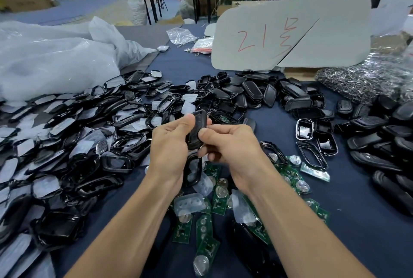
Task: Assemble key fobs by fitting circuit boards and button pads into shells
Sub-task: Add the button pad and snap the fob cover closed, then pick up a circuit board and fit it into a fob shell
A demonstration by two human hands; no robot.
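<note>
My left hand (172,145) curls round a black key fob shell (197,129), with the thumb on its far end. My right hand (232,143) pinches the shell's near side, thumb pressed on its face. Both forearms reach forward with wrists lifted, and green circuit boards (215,207) lie scattered just beneath my fingers.

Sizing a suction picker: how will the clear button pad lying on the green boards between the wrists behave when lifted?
The clear button pad looks thin and translucent, so it is probably light and floppy. Its domed bumps likely leave little flat area for a seal. It seems to overlap a green board, so a push may shift both.
</note>
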